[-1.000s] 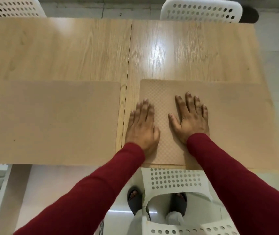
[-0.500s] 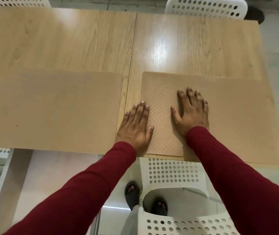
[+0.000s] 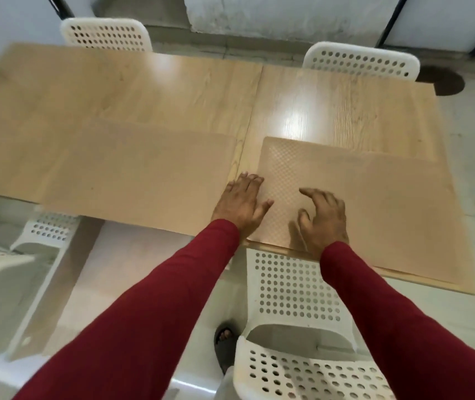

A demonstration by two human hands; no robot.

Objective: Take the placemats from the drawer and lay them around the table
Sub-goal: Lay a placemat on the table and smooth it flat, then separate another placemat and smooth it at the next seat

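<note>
A white perforated plastic chair (image 3: 296, 287) stands nearest, tucked under the light wooden table (image 3: 149, 90); above it the left hand (image 3: 240, 204) lies flat, fingers straight, across the left edge of the tan textured placemat (image 3: 374, 203); the right hand (image 3: 321, 219) hovers over that mat, fingers loosely curled, grasping nothing; a second tan placemat (image 3: 141, 174) lies just beside, leftward; two more white chairs (image 3: 361, 63) wait beyond.

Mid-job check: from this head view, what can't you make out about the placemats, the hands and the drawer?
- The drawer: outside the head view.
- Tan textured right placemat: its near edge is partly covered by the right hand and red sleeve.
- Plain tan left placemat: motion blur smears its left end.
- Left hand: whether its fingers press the wooden table is unclear.
</note>
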